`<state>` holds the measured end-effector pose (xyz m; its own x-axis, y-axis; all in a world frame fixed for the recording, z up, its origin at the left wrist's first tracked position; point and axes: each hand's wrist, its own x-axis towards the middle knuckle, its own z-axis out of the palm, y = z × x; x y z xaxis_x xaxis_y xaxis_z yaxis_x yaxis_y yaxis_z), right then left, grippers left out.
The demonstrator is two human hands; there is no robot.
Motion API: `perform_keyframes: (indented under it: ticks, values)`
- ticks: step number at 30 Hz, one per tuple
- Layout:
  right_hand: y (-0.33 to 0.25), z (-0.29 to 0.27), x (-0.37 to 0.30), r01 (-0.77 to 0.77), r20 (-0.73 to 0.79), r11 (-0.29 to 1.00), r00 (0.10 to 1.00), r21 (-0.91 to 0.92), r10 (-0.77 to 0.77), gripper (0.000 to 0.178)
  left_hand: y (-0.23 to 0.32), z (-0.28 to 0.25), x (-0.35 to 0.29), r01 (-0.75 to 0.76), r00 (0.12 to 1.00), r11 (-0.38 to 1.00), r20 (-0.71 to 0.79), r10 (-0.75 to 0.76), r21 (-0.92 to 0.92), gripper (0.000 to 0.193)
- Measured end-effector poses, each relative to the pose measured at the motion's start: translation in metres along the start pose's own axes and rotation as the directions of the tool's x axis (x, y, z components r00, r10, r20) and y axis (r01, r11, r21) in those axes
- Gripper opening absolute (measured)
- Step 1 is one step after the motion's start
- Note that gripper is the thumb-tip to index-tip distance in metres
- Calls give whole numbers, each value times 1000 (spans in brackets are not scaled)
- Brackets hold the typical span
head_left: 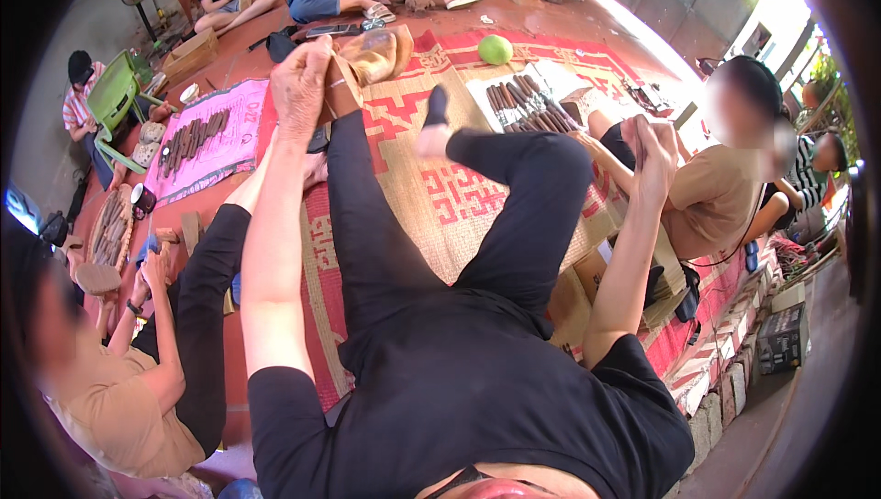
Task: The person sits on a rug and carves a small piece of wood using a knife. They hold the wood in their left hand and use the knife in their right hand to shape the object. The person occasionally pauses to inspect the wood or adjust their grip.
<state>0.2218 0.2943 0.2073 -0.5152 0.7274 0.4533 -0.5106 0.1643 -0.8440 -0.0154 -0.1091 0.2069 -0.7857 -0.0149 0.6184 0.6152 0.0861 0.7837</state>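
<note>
We are seeing the left hand [301, 91] hanging raised with its fingers bending inward, right beside a brown wooden piece [341, 91]; we are failing to tell whether they are clamping its edge or only overlapping it in this view. A rounded, glossy wooden carving [378, 54] is lying just beyond that piece, toward the far left part of the patterned mat [408, 146]. The right hand [653, 146] is hanging well apart, its fingers bunching close together, and we are not managing to tell whether they are gripping a dark sliver or merely shading the palm. From here we are worrying most about the wood: if the left fingers are bearing its weight by one edge alone, it could be twisting loose, because nothing clear is supporting its other side. We are also thinking that the outstretched right arm could be knocking the seated co-worker [725, 192], since the two are nearly overlapping in view, though depth is remaining unclear. The row of dark-handled tools [525, 103] is sitting near the person's bent leg [523, 164], so a careless shift of that knee or foot could be scattering them.
</note>
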Motion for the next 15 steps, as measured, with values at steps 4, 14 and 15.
perform_keyframes:
  ticks: [4, 14, 15]
  values:
    - [-8, 55, 12, 3, 174, 990, 984, 138, -27, 7, 28, -16, 18, -65, 998, 998, -19, 65, -4, 36]
    - [86, 87, 22, -310, 340, 950, 898, 39, 279, 8, 21, -6, 72, -27, 964, 999, 266, 17, 34, 44]
    - [98, 93, 28, -310, 359, 949, 893, 54, 271, 9, 23, 3, 78, -138, 950, 988, 291, 113, 69, 39]
